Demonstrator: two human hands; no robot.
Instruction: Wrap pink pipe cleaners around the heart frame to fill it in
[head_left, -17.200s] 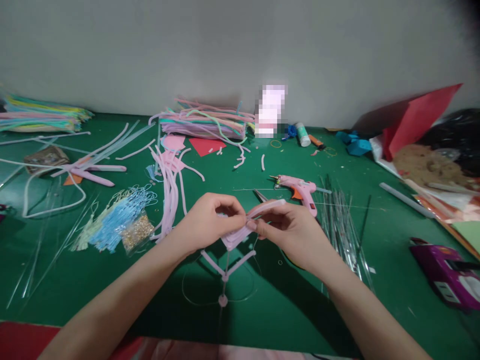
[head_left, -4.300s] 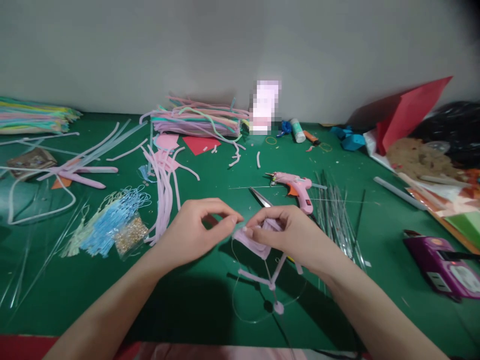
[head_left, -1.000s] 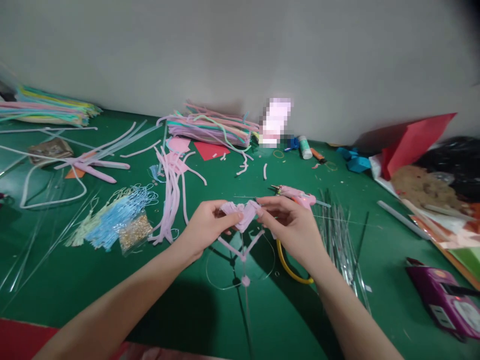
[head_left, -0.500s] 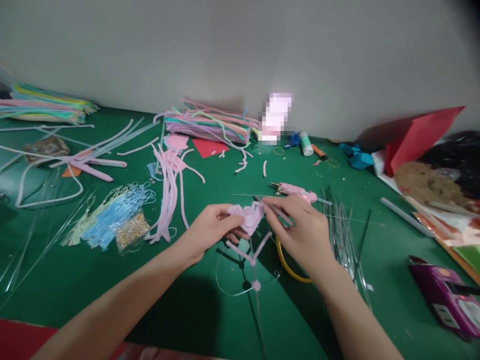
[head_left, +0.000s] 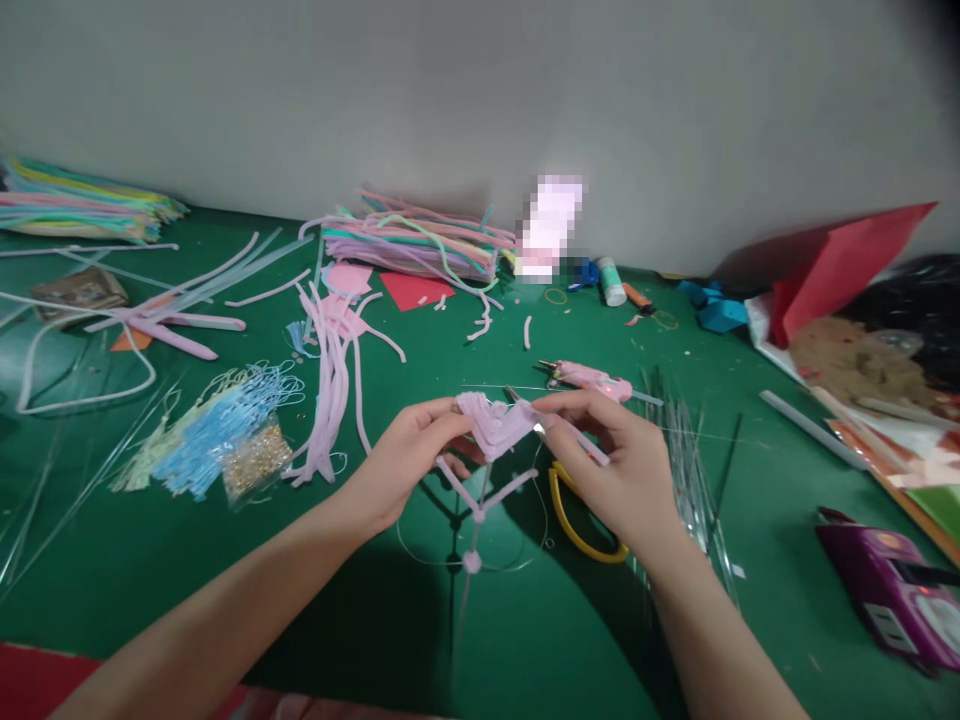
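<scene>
A layered pale pink V-shaped piece (head_left: 498, 430) of fuzzy stems is held above the green table. My left hand (head_left: 424, 450) is closed on its left end, fingers pinched. At its right end my right hand (head_left: 600, 440) is closed too, with a pink strip lying under its fingers. Below hangs a thin wire frame (head_left: 461, 610) with a smaller pink V (head_left: 480, 510) and a small pink knob (head_left: 472, 562). Yellow-handled scissors (head_left: 581, 530) lie under my right hand, their tips showing above the piece.
Loose pink stems (head_left: 330, 400), blue tassels (head_left: 225, 430) and a bag of gold beads (head_left: 256, 462) lie left. A pink glue gun (head_left: 592, 381) is beyond my right hand, thin wires (head_left: 686, 480) beside it. A purple device (head_left: 892, 590) sits far right.
The pink piece has turned to show its V shape more squarely. The wire frame and its knob have swung left. My right hand has shifted slightly right; the view has moved a little.
</scene>
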